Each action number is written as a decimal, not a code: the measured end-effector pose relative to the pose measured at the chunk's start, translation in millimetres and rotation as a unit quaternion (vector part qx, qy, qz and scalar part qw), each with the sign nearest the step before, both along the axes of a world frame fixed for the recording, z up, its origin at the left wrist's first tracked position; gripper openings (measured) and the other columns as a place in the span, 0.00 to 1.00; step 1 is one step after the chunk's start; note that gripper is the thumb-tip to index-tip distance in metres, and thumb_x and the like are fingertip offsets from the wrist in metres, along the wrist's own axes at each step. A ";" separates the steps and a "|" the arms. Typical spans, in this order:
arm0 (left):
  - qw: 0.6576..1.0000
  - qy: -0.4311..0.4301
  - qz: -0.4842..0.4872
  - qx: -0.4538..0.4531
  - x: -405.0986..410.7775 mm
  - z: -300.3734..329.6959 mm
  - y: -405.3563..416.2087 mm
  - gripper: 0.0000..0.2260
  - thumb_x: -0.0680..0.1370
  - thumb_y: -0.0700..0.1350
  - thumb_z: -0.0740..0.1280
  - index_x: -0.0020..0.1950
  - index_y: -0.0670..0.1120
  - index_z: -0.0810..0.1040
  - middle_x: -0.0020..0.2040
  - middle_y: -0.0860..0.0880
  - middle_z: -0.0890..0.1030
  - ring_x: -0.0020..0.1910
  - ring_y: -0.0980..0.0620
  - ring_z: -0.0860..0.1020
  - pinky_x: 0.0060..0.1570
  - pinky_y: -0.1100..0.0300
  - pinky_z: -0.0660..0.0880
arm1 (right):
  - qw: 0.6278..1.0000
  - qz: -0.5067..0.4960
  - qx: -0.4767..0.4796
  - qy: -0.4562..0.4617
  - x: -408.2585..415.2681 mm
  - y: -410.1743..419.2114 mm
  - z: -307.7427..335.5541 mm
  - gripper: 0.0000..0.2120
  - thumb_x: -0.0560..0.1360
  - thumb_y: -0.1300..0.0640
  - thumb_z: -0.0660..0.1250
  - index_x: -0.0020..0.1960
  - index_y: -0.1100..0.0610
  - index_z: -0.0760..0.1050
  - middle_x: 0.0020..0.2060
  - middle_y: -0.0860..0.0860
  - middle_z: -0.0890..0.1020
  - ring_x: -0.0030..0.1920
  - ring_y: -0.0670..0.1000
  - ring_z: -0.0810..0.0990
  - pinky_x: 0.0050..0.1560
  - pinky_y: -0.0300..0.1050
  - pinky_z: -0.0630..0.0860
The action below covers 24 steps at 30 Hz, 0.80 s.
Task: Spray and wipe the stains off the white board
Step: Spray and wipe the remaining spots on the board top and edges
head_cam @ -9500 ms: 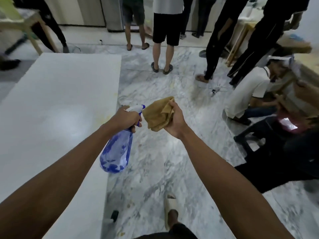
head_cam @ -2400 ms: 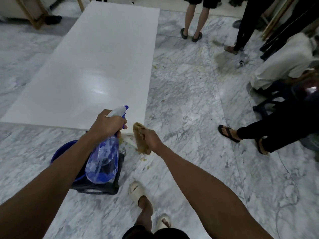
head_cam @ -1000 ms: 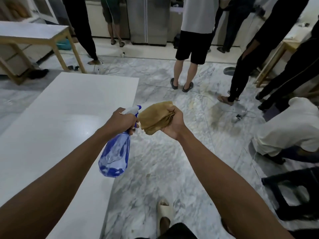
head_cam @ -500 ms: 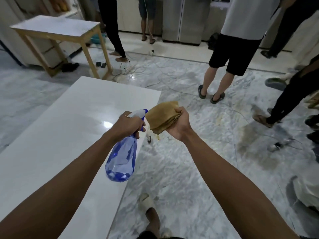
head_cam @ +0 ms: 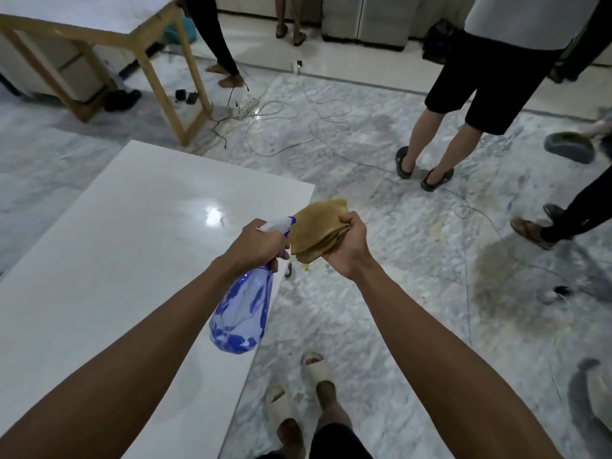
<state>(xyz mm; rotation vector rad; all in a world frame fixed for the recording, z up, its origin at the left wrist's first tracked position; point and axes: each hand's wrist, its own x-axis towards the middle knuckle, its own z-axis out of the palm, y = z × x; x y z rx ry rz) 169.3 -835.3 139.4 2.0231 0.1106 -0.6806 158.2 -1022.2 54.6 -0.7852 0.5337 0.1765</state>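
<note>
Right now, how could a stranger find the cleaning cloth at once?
Find the big white board lying on the marble floor. Above its right edge, two hands are held up together. The right hand grips the cloth, folded and tan, beside the blue spray bottle.

1. We see the white board (head_cam: 109, 260) lying flat at left, its broad top open from near to far.
2. The left hand (head_cam: 256, 245) with the spray bottle (head_cam: 241, 313) hangs over the board's right edge; the right hand (head_cam: 347, 243) with the folded cloth (head_cam: 318, 226) sits just beside it, over the marble floor (head_cam: 381, 293).
3. Beyond the board's far end a wooden table (head_cam: 99, 28) stands, with loose cables (head_cam: 291, 127) trailing on the floor beside it.
4. Far right, a bystander's legs (head_cam: 437, 137) and other feet block that side.
5. Our own sandalled feet (head_cam: 314, 369) stand near, just right of the board.
</note>
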 end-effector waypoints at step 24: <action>0.992 -0.026 0.116 0.035 158.0 -35.2 -52.0 0.14 0.67 0.43 0.63 0.44 0.35 0.79 0.42 0.39 0.85 0.22 0.52 0.76 0.34 0.56 0.78 | 0.870 0.058 -0.482 0.090 194.1 -32.0 -104.8 0.29 0.80 0.46 0.52 0.79 0.50 0.56 0.80 0.56 0.54 0.78 0.57 0.54 0.76 0.62 0.49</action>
